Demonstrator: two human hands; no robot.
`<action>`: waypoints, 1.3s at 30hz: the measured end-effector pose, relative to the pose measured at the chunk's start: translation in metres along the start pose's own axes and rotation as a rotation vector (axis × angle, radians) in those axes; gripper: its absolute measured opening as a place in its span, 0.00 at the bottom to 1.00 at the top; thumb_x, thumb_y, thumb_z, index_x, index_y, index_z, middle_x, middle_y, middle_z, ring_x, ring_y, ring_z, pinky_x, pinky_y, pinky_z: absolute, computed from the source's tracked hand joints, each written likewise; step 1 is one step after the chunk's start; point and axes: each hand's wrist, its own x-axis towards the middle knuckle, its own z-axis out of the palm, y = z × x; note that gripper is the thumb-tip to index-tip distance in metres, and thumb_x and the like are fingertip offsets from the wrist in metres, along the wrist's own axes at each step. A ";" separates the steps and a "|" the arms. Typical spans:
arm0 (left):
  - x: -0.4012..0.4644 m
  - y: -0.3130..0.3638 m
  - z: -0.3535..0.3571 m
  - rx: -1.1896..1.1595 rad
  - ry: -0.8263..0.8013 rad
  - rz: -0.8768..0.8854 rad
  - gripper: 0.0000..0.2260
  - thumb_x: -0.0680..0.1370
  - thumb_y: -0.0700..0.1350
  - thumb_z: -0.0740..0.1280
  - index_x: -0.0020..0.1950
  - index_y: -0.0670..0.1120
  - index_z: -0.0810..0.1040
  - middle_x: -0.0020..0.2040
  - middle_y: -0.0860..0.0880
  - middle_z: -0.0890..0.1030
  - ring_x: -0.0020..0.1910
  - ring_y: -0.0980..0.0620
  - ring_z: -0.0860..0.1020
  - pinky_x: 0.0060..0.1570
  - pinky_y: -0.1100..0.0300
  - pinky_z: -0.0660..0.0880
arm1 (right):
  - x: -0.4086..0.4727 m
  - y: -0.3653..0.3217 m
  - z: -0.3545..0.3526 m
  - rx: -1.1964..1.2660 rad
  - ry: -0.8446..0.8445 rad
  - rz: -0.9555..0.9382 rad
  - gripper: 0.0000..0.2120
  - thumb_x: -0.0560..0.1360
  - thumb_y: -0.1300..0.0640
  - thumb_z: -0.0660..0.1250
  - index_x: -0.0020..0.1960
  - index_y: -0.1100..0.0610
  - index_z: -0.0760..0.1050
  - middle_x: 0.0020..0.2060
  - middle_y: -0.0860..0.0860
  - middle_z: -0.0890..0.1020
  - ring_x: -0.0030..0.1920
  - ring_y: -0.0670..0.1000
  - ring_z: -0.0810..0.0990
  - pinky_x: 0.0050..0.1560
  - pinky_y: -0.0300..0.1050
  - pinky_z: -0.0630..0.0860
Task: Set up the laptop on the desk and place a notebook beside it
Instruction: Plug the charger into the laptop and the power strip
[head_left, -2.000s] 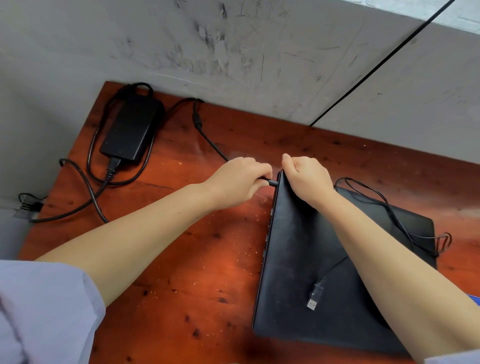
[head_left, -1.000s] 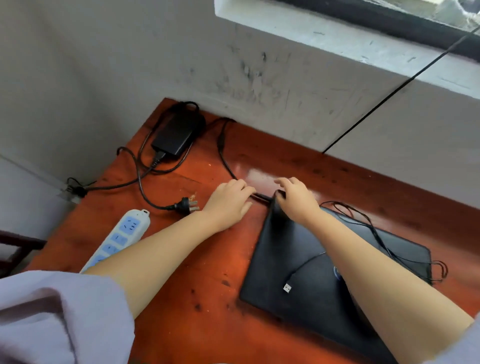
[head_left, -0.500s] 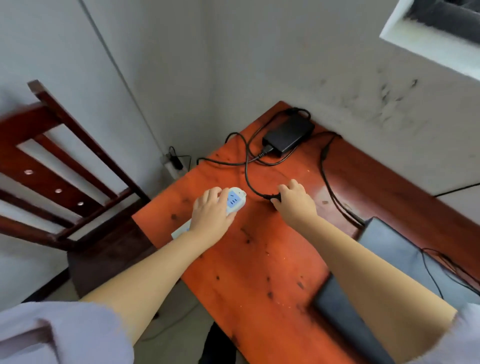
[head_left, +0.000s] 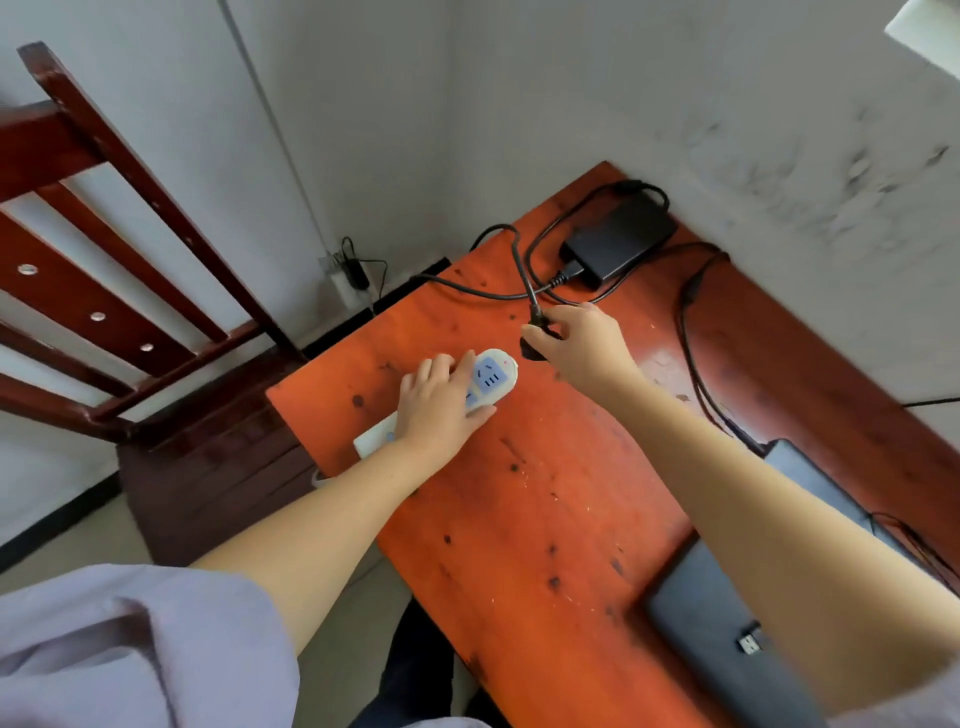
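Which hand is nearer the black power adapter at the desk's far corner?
Right. The right hand, holding the plug, sits just short of the power adapter; the left hand rests farther back on the power strip.

No legible text, label, brand or number is seen; only unlettered socket slots are shown on the power strip (head_left: 488, 378).
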 end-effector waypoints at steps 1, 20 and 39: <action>-0.001 0.000 0.000 0.012 -0.002 -0.019 0.33 0.74 0.61 0.63 0.73 0.47 0.60 0.63 0.45 0.72 0.62 0.45 0.68 0.57 0.51 0.66 | 0.002 -0.009 -0.001 0.164 -0.058 0.034 0.09 0.74 0.49 0.66 0.46 0.54 0.79 0.41 0.53 0.79 0.36 0.52 0.81 0.36 0.45 0.80; -0.016 -0.010 0.006 -0.049 0.124 -0.054 0.29 0.72 0.59 0.66 0.68 0.48 0.67 0.58 0.46 0.75 0.58 0.45 0.71 0.58 0.51 0.64 | 0.015 0.009 0.021 0.179 -0.260 -0.110 0.07 0.75 0.61 0.65 0.50 0.51 0.76 0.50 0.48 0.81 0.52 0.48 0.80 0.53 0.44 0.77; -0.016 -0.010 0.005 -0.041 0.138 -0.049 0.28 0.71 0.59 0.67 0.67 0.47 0.68 0.56 0.46 0.76 0.57 0.45 0.72 0.57 0.51 0.66 | 0.013 0.009 0.026 0.195 -0.268 -0.209 0.09 0.75 0.61 0.65 0.50 0.48 0.75 0.49 0.44 0.80 0.51 0.43 0.79 0.49 0.34 0.74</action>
